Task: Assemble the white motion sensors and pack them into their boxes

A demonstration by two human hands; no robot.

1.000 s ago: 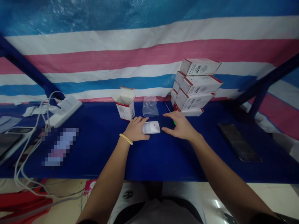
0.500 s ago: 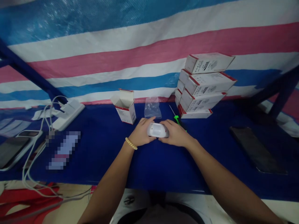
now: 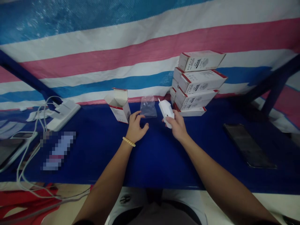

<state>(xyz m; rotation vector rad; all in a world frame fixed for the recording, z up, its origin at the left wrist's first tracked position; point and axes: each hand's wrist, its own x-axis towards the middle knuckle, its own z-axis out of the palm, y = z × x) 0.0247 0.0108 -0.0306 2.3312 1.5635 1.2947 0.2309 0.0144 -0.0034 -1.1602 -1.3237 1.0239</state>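
Observation:
My right hand (image 3: pixel 177 125) is closed around a white plastic device (image 3: pixel 166 110), which it holds tilted above the blue table (image 3: pixel 150 165). My left hand (image 3: pixel 137 127) is empty, its fingers apart and slightly curled, just right of an open white-and-red box (image 3: pixel 120 109). Behind and between the hands lies a clear plastic bag (image 3: pixel 148 107). The far end of the device is near the bag's right side.
Several white-and-red boxes (image 3: pixel 199 82) are stacked at the back right. A dark phone (image 3: pixel 249 145) lies on the right. On the left are a white power strip (image 3: pixel 64 115) with cables, a pixelated item (image 3: pixel 59 151) and a dark device (image 3: pixel 10 150).
My left hand has let go of the white device and moved left. The device, now in my right hand alone, has turned and risen. The camera view has shifted slightly.

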